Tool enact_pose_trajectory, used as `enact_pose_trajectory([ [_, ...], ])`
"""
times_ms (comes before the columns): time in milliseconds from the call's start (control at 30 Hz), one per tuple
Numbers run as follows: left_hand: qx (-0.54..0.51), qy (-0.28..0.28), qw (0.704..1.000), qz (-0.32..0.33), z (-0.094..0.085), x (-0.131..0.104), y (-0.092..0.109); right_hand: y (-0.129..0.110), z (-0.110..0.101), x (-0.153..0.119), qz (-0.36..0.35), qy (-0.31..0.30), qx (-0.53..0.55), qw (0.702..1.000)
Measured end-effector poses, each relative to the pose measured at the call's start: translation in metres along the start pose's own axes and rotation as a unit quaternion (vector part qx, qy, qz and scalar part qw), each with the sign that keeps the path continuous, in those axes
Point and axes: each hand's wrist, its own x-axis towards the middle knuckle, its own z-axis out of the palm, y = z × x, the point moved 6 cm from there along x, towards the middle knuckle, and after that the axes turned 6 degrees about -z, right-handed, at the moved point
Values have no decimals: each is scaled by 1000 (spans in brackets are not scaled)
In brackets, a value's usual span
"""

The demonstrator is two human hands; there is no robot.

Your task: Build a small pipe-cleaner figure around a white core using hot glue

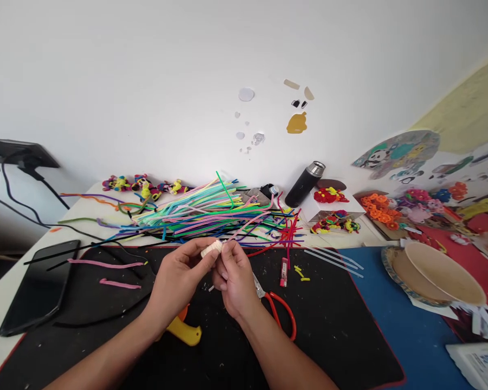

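On the black mat (106, 292) at left lie two pink lengths (106, 264), apart from the hands. The left hand (177, 273) has its grip drawn in on a cream ribbed piece (211, 249), which sits at thumb and fingertips, clear of the palm, its right end meeting the right hand (236, 276). That grip is pinched together on a pale pink stem (249, 223) slanting up rightward. Partly behind lie red-handled scissors (282, 309).

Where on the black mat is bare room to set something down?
Mainly the right part of the mat, between the scissors and the blue surface, specks aside; a smaller patch, right of the yellow handle. Crowded: the mat's far edge, bordered by heaped pipe cleaners.
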Motion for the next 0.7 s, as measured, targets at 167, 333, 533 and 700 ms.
enact_pose_trajectory([
  [167, -4, 4, 1000, 28, 6, 14, 18, -15, 8, 14, -30, 9, 14, 999],
  [333, 18, 3, 997, 71, 9, 27, 31, -25, 15, 28, -65, 8, 27, 997],
  [533, 26, -14, 998, 53, 14, 33, 21, -19, 4, 31, -58, 19, 28, 998],
  [700, 34, -25, 998, 48, 22, 30, 15, -20, -6, 29, -65, 17, 18, 998],
])
